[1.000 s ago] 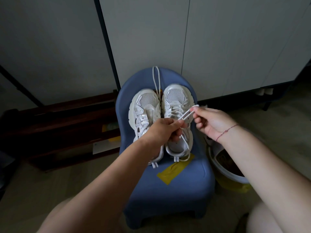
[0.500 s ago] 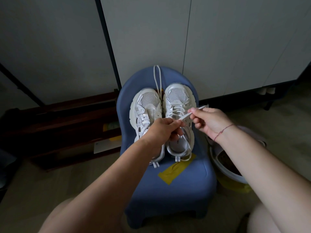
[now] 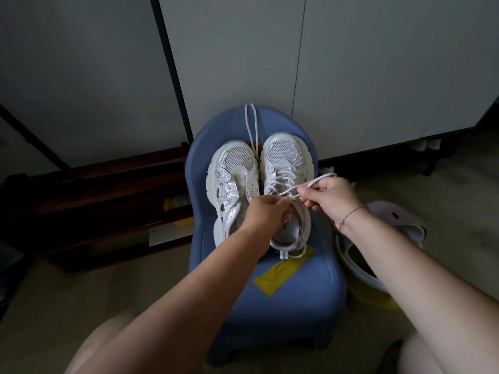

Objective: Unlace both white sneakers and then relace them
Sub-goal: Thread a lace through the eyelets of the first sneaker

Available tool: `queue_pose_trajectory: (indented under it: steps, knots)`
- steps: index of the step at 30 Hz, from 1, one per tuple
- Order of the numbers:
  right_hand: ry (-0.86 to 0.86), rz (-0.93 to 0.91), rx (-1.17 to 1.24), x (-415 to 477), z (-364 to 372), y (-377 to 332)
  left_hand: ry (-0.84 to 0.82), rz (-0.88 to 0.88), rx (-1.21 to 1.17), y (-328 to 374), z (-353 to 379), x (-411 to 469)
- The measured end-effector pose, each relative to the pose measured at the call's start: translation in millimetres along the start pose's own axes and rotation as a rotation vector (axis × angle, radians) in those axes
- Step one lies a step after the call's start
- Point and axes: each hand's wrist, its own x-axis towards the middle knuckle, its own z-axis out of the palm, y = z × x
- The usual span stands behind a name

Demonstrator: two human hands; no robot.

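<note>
Sneakers sit side by side at the back of the blue chair (image 3: 297, 292) seat, toes toward the backrest. The bare sneaker (image 3: 232, 174), nearer the chair's left edge, has empty eyelets. A loose lace (image 3: 251, 122) lies between the pair and runs up the backrest. The laced sneaker (image 3: 283, 157) shows crossings only over its toe half.

Step in hand, as a guess: unlacing the second shoe, top eyelets already cleared. Relacing can't be ruled out.

The left hand (image 3: 266, 215) is clenched round one strand just above that shoe's opening. The right hand (image 3: 330, 197) pinches the other strand of the held lace (image 3: 286, 191), with a loop sticking out past its fingers, over the shoe's outer side. Hands are near each other, not touching.

Next move likely needs one strand let go and the next crossing hooked and drawn out, with the shoe kept from sliding toward the seat's front edge.
</note>
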Motion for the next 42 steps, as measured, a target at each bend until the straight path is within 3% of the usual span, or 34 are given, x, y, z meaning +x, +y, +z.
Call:
queue_pose_trajectory:
  steps: [5,11,19,23,28,34,42]
  knots:
    - [0.066,-0.083,-0.204,4,4,7,0.038,-0.048,-0.036,-8,7,5]
    - [0.142,-0.192,-0.389,9,8,13,0.024,-0.33,-0.423,-10,15,11]
    - [0.197,-0.321,-0.62,7,16,17,0.076,-0.411,-0.613,-15,20,16]
    - [0.14,-0.226,-0.492,7,14,18,0.074,-0.438,-0.65,-16,20,19]
    - [-0.016,0.016,-0.031,7,2,11,0.045,-0.442,-0.659,-18,22,22]
    - [0.03,-0.031,-0.155,7,5,15,0.02,-0.461,-0.688,-17,22,23]
    - [-0.002,0.01,-0.101,10,6,25,-0.001,-0.429,-0.66,-18,22,19]
